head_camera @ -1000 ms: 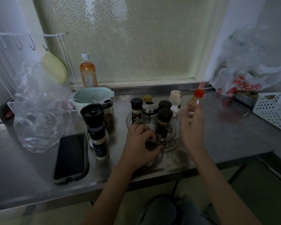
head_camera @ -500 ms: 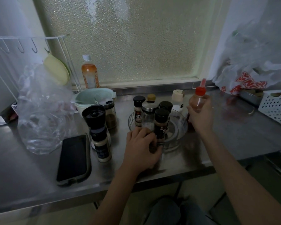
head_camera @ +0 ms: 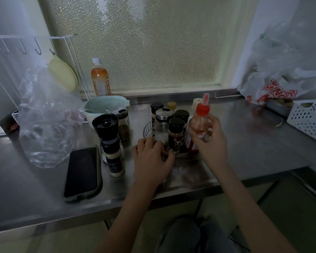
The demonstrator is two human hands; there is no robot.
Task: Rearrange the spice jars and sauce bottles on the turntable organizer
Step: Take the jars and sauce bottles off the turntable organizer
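While the turntable (head_camera: pixel 147 129) rim was gripped by the left hand (head_camera: pixel 151 157), the light, squeezable sauce bottle (head_camera: pixel 199 125) was clasped mid-body by the right hand (head_camera: pixel 209 139).

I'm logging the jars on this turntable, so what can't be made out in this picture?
- Turntable, head view: its front rim is hidden by the left hand.
- Jar labels, e.g. brown spice jar: too dark and blurred to read.
- Sauce bottle: its lower part is covered by the right hand.
- Back jars: mostly hidden behind the front ones.
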